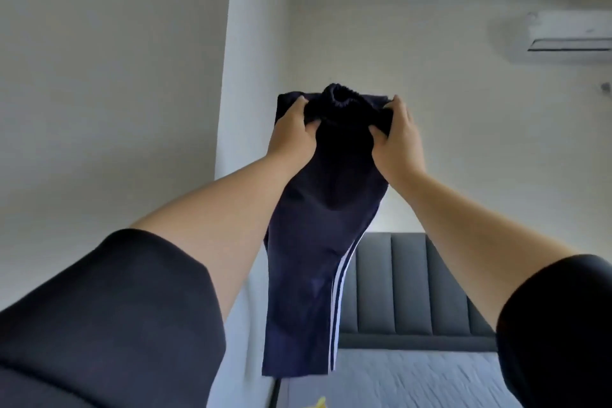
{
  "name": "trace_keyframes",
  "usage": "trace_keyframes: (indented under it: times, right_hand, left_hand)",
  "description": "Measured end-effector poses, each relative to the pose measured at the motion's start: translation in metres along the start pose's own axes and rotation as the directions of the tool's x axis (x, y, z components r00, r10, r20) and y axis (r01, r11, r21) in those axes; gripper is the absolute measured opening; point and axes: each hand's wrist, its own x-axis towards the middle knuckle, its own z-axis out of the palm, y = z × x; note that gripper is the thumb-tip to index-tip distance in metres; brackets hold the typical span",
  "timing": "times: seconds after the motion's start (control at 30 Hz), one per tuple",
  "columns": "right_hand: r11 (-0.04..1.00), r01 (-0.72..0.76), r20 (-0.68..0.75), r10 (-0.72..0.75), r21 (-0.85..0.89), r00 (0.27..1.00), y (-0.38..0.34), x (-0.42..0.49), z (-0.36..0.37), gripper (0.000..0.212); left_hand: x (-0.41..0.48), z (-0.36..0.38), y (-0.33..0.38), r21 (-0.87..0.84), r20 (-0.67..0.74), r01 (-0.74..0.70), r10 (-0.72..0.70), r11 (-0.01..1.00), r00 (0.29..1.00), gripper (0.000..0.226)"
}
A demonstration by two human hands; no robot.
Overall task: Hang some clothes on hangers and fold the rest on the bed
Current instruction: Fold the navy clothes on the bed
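Holding looks secure for now, but the risk is plain. The trousers (318, 258) hang by the bunched elastic waistband alone, legs doubled together and dangling free above the bed (414, 381). If either hand loosens to shift its grip, the weight would likely swing to one side and the cloth could slip out, landing in a heap rather than flat. A hard shake could also twist the legs, leaving the white side stripes out of line for folding.

Left hand (291, 136) and right hand (399, 142) are raised high in front of the wall, close together. Each is clamped on the waistband — fingers (299, 104) curled over the far side of the fabric, thumbs pinching the near side, and the gathered band puffs up between them. Neither hand holds anything else. The hem hangs over the left edge of the bed and appears clear of it, with the grey headboard (414, 281) far right.
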Motion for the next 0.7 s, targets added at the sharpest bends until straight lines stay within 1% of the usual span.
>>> trace_keyframes:
  times: [0.07,0.17,0.27,0.33,0.37,0.4,0.43,0.47,0.53,0.6,0.63,0.67,0.7]
  right_hand:
    - [0.995,-0.090,0.123,0.095,-0.040,0.988,0.015,-0.052,-0.006,0.019]
    - [0.968,-0.227,0.286,0.248,-0.107,0.925,0.027,-0.134,-0.019,0.013]
    - [0.932,-0.335,0.409,0.363,-0.142,0.837,0.033,-0.215,-0.035,0.013]
    - [0.907,-0.380,0.487,0.419,-0.183,0.766,0.035,-0.265,-0.050,0.013]
    - [0.896,-0.394,0.537,0.440,-0.206,0.720,0.037,-0.288,-0.057,0.014]
    - [0.884,-0.407,0.594,0.460,-0.231,0.660,0.039,-0.312,-0.066,0.014]
    - [0.869,-0.420,0.651,0.481,-0.262,0.588,0.040,-0.335,-0.073,0.014]
    - [0.853,-0.428,0.704,0.499,-0.297,0.505,0.042,-0.358,-0.082,0.016]
    - [0.817,-0.460,0.788,0.521,-0.349,0.328,0.045,-0.407,-0.102,0.017]
    - [0.748,-0.551,0.841,0.522,-0.371,0.143,0.051,-0.457,-0.123,0.018]
    - [0.708,-0.590,0.856,0.514,-0.387,0.056,0.054,-0.481,-0.132,0.019]
    - [0.671,-0.622,0.866,0.500,-0.404,-0.023,0.058,-0.504,-0.140,0.018]
    - [0.628,-0.652,0.869,0.486,-0.423,-0.096,0.063,-0.525,-0.146,0.015]
  left_hand:
    - [-0.048,0.005,-0.013,0.051,0.152,0.122,-0.128,0.991,0.980,0.025]
    - [-0.130,0.009,-0.030,0.085,0.288,0.315,-0.326,0.945,0.900,0.024]
    - [-0.224,0.007,-0.042,0.102,0.384,0.447,-0.449,0.889,0.807,0.024]
    - [-0.285,0.004,-0.045,0.104,0.440,0.529,-0.516,0.842,0.735,0.017]
    - [-0.314,0.002,-0.047,0.118,0.466,0.568,-0.551,0.814,0.693,0.011]
    - [-0.342,0.000,-0.049,0.146,0.485,0.602,-0.587,0.785,0.648,0.008]
    - [-0.369,-0.001,-0.053,0.191,0.501,0.634,-0.630,0.749,0.593,0.011]
    - [-0.396,-0.003,-0.057,0.250,0.522,0.662,-0.674,0.707,0.522,0.013]
    - [-0.447,-0.004,-0.059,0.333,0.599,0.699,-0.715,0.633,0.362,0.015]
    - [-0.496,-0.002,-0.059,0.357,0.675,0.753,-0.710,0.552,0.200,0.016]
    - [-0.520,0.001,-0.060,0.367,0.700,0.790,-0.705,0.491,0.113,0.021]
    - [-0.544,0.003,-0.061,0.376,0.715,0.831,-0.699,0.409,0.020,0.027]
    - [-0.566,0.006,-0.063,0.391,0.726,0.862,-0.683,0.323,-0.073,0.028]
